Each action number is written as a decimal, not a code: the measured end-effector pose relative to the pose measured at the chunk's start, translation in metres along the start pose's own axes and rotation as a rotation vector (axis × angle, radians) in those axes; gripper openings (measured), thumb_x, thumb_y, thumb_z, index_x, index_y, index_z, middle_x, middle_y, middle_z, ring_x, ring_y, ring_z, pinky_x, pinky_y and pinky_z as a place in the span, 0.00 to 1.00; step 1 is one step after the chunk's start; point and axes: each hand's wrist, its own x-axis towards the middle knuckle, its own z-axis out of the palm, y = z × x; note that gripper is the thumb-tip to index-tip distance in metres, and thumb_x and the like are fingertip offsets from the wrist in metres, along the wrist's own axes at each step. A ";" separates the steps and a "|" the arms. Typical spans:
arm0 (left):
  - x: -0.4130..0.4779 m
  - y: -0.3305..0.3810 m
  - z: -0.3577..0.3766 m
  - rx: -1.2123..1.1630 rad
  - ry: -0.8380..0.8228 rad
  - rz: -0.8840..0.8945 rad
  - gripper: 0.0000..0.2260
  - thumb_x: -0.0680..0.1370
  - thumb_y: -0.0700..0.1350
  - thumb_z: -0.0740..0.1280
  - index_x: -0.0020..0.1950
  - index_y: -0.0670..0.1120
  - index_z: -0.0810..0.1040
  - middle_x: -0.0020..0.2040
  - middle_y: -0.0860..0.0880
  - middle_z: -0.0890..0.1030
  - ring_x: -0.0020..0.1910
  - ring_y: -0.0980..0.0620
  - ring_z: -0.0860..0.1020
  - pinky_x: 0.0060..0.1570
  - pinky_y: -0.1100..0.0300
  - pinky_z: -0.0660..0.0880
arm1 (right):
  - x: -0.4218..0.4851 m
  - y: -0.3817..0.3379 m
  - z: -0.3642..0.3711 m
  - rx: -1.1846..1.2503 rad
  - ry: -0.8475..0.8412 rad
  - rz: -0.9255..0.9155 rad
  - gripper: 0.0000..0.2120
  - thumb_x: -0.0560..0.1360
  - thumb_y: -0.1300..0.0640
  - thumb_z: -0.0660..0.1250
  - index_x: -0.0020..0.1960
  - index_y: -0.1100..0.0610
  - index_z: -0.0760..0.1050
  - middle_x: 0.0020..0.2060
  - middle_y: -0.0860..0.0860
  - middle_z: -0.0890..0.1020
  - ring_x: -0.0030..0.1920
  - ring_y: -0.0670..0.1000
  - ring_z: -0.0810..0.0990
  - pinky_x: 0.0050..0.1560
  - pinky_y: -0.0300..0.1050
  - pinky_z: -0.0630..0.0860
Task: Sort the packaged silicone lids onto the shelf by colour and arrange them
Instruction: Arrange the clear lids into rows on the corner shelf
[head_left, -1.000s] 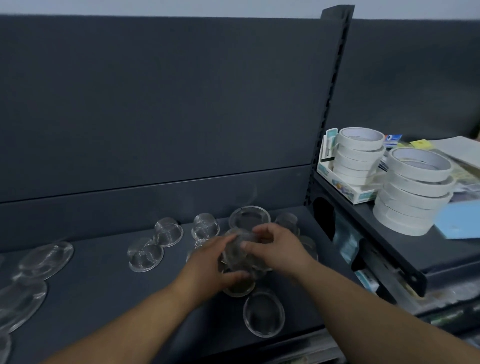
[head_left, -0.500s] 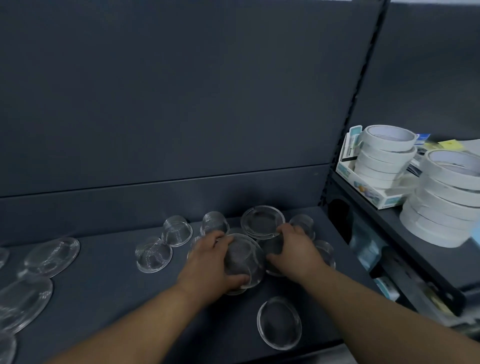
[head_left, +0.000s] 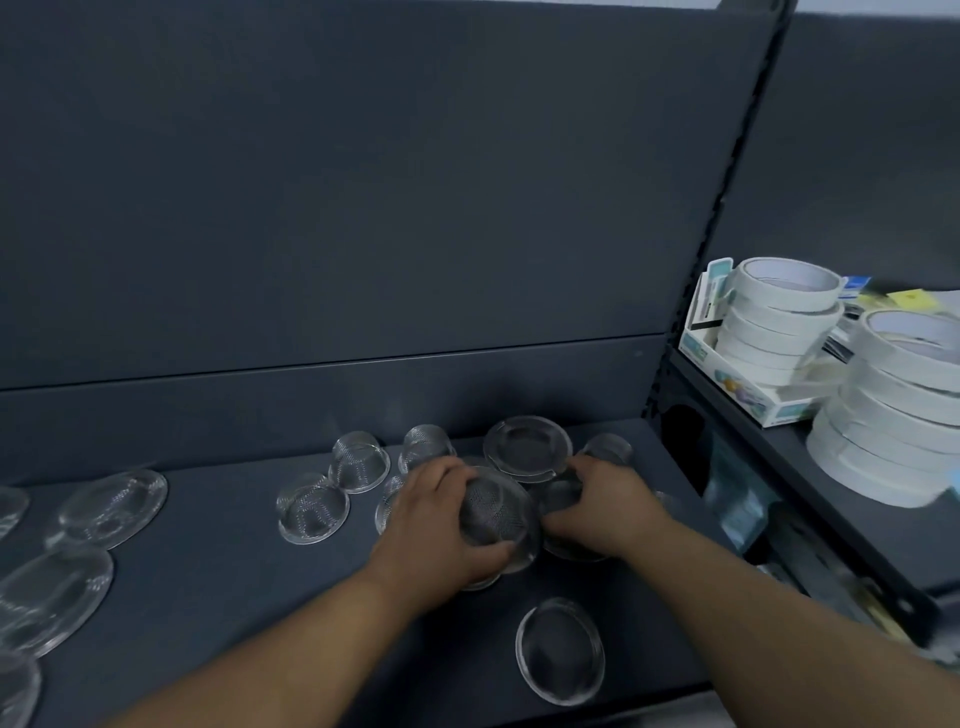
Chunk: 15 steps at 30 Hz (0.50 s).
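The domed clear lid (head_left: 496, 514), with a fine mesh-like pattern on its surface, sits just right of the frame's centre, low on the dark shelf (head_left: 208, 551). The left hand (head_left: 441, 525) grips it from the left, fingers curled over the top and thumb hooked under its near edge. Touching its right side is a second clear lid (head_left: 562, 493), and the right hand (head_left: 605, 506) curls its fingers and thumb round that one (most of it is hidden under the hand, so its shape is hard to tell). Both forearms reach in from the bottom edge.

Just behind the two hands lies a flat round lid (head_left: 527, 448). Nearer the bottom, apart from the hands, a flat oval lid (head_left: 560, 649) lies by the front edge of the shelf. To the left of the hands stand small domed lids: one (head_left: 312, 508) closest to the front, one (head_left: 359, 461) behind it, and a third (head_left: 426, 447) beside the left hand's fingers. Larger flat lids (head_left: 111, 506) lie along the lower left of the frame.

At the right, on a higher neighbouring shelf, are two stacks of white tape rolls (head_left: 779, 317), the rear one in an open card box (head_left: 753, 402).
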 end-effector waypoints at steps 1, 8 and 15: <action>-0.001 0.002 -0.003 -0.009 0.003 -0.012 0.41 0.58 0.70 0.60 0.66 0.51 0.71 0.64 0.55 0.68 0.64 0.56 0.64 0.62 0.72 0.54 | -0.002 -0.001 -0.005 0.002 -0.019 0.003 0.20 0.66 0.48 0.73 0.55 0.50 0.75 0.47 0.48 0.80 0.48 0.48 0.77 0.48 0.36 0.71; -0.018 -0.004 -0.036 -0.108 0.104 -0.274 0.34 0.64 0.61 0.75 0.65 0.48 0.72 0.59 0.54 0.69 0.63 0.52 0.66 0.59 0.69 0.60 | -0.016 -0.024 -0.037 -0.186 -0.179 0.033 0.15 0.69 0.41 0.69 0.38 0.53 0.74 0.35 0.48 0.75 0.43 0.49 0.74 0.37 0.38 0.69; -0.056 -0.052 -0.076 -0.160 0.267 -0.513 0.28 0.63 0.61 0.74 0.57 0.48 0.77 0.55 0.51 0.74 0.59 0.52 0.71 0.58 0.63 0.66 | -0.020 -0.073 -0.023 -0.054 -0.075 -0.103 0.23 0.65 0.44 0.73 0.55 0.53 0.76 0.51 0.48 0.79 0.51 0.49 0.78 0.46 0.41 0.75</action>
